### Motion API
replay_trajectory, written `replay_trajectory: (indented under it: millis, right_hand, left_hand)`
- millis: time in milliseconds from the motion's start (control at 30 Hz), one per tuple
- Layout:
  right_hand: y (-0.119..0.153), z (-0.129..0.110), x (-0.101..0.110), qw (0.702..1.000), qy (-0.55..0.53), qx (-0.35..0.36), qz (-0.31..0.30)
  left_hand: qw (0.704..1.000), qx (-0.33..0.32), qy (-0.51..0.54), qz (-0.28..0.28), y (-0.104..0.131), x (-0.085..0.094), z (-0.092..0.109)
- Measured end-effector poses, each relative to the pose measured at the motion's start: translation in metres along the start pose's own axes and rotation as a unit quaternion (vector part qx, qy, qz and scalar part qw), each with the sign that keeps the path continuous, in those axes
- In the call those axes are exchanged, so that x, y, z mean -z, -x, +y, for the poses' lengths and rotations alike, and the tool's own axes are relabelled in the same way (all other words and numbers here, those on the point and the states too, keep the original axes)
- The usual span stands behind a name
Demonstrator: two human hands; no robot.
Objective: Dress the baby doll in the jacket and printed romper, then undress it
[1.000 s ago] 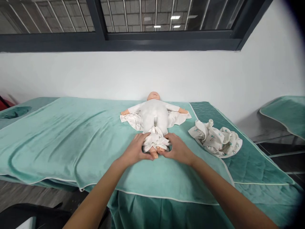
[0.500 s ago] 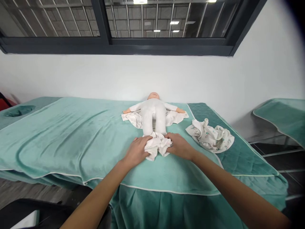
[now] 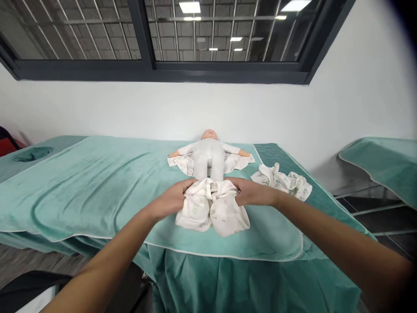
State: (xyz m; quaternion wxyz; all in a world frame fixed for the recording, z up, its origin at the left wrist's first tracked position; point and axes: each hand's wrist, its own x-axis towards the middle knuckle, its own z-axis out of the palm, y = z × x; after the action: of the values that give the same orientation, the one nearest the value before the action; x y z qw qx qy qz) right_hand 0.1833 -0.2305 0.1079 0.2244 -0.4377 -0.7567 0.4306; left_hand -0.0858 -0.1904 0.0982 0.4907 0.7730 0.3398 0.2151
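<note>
A baby doll with a white cloth body lies on its back, head toward the wall and arms spread. Beneath its arms a pale garment is spread out. My left hand and my right hand grip the two sides of white printed baby pants at the ends of the doll's legs. The two pant legs hang toward me, and the doll's feet are hidden by the fabric. Both hands are closed, with some fingertips out of sight in the cloth.
A crumpled printed cloth lies to the right on the green-covered bed. Another green-covered surface on a metal frame stands at the far right. A white wall and a dark-framed window rise behind the bed.
The pants were bunched small at the doll's feet; now their legs are spread out toward me. My hands have moved apart and slightly up. The view has shifted a little.
</note>
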Motion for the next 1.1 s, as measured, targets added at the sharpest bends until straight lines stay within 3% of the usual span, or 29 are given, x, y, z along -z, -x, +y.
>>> replay_trajectory:
  millis: [67, 133, 200, 267, 333, 467, 600, 700, 800, 933, 1033, 1100]
  right_hand:
    - [0.001, -0.028, 0.017, 0.996, 0.035, 0.011, -0.086]
    - [0.001, -0.061, 0.033, 0.979, 0.114, -0.010, -0.170]
    - [0.002, -0.093, 0.045, 0.950, 0.203, -0.044, -0.232]
    - [0.003, -0.122, 0.052, 0.926, 0.287, -0.059, -0.239]
    - [0.004, -0.146, 0.055, 0.911, 0.350, -0.049, -0.213]
    - [0.012, -0.177, 0.055, 0.911, 0.392, 0.000, -0.129]
    - [0.018, -0.194, 0.055, 0.947, 0.317, 0.036, -0.036]
    - [0.020, -0.200, 0.052, 0.978, 0.203, 0.056, -0.009]
    - [0.020, -0.201, 0.050, 0.992, 0.091, 0.086, -0.016]
    - [0.020, -0.201, 0.052, 0.990, 0.015, 0.143, -0.008]
    - [0.022, -0.202, 0.057, 0.987, 0.052, 0.152, -0.003]
    - [0.024, -0.202, 0.059, 0.982, 0.131, 0.131, -0.022]
  left_hand:
    - [0.999, -0.016, -0.022, -0.043, 0.002, 0.023, 0.026]
    - [0.986, -0.027, -0.112, -0.122, 0.006, 0.046, 0.058]
    - [0.947, -0.002, -0.248, -0.204, 0.012, 0.064, 0.091]
    - [0.906, 0.023, -0.345, -0.245, 0.018, 0.075, 0.121]
    - [0.887, 0.011, -0.413, -0.209, 0.021, 0.078, 0.146]
    - [0.865, -0.072, -0.496, -0.009, 0.026, 0.076, 0.178]
    - [0.843, -0.174, -0.480, 0.170, 0.033, 0.070, 0.193]
    - [0.837, -0.246, -0.419, 0.251, 0.037, 0.063, 0.197]
    - [0.835, -0.287, -0.381, 0.276, 0.038, 0.058, 0.199]
    - [0.854, -0.298, -0.348, 0.246, 0.036, 0.058, 0.198]
    - [0.857, -0.298, -0.358, 0.219, 0.037, 0.062, 0.196]
    - [0.849, -0.287, -0.398, 0.197, 0.039, 0.065, 0.196]
